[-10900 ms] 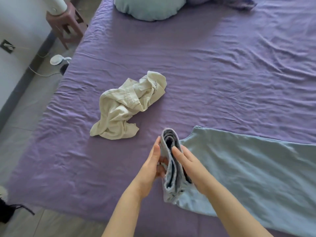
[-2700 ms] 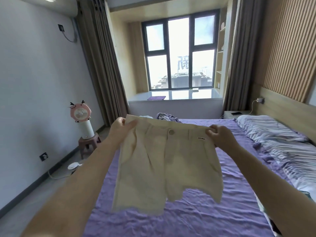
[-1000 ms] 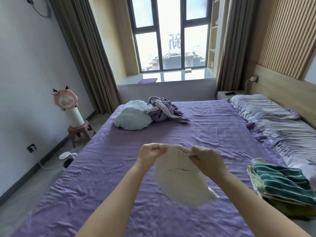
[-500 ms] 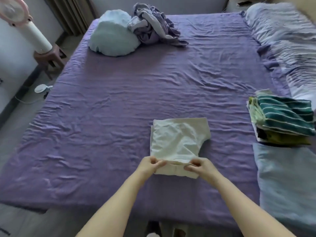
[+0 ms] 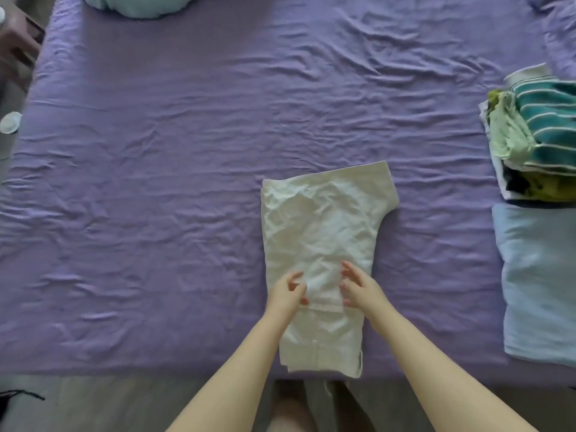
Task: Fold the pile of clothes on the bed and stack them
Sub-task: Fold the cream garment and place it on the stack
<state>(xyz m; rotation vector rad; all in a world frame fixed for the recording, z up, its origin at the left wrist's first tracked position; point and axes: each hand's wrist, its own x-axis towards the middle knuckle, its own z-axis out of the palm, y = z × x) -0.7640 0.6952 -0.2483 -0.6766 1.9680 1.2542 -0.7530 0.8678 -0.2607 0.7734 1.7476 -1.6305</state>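
One wide purple bed sheet [image 5: 187,169] is filling most of the view, lying wrinkled. At its right edge a light blue folded garment [image 5: 542,285] is lying flat, and just beyond it a stack of folded clothes [image 5: 539,141] is sitting, a teal striped piece on top. Near the bed's front edge, the cream shorts [image 5: 321,232] are lying folded in half lengthwise, waistband towards the person. Both hands are resting over the shorts' lower half: the left hand [image 5: 285,296] and the right hand [image 5: 358,289] are facing each other with fingers loosely spread and slightly bent, gripping nothing.
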